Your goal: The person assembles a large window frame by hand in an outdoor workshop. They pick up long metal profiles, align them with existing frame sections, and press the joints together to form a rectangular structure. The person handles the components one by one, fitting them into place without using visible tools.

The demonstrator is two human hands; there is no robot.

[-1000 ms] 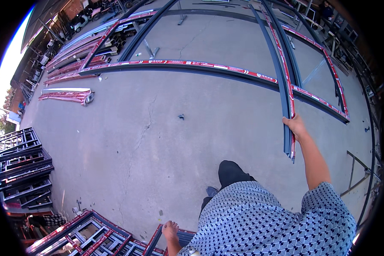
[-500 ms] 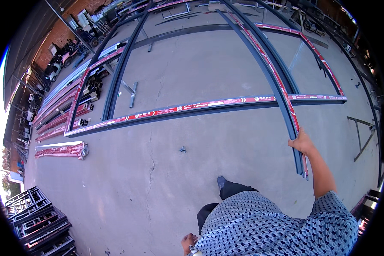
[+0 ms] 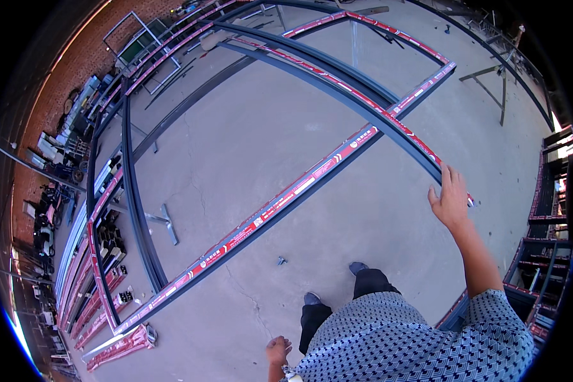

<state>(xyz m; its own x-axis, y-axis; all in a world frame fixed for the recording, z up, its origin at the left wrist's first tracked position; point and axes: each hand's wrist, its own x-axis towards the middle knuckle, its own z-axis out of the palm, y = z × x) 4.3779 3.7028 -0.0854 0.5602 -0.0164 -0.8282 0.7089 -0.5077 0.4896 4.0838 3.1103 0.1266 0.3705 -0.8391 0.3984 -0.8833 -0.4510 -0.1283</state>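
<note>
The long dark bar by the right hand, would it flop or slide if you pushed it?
The bar is probably stiff: its end juts past the frame rail without obvious sagging. It might slide, lying across that rail, if unfastened.

Downward view from the head

One fisheye camera, on the left of a head-worn pair, looks down and ahead over the person's patterned shirt (image 3: pixel 414 334), very close at the near edge. The left hand (image 3: pixel 277 351) appears near, the right hand (image 3: pixel 451 198) farther out. The wide sweep covers the floor (image 3: pixel 254 134) and much of the dark frame (image 3: pixel 304 185), bowing its bars, and reaches a brick wall (image 3: pixel 60 89) at far left.
</note>
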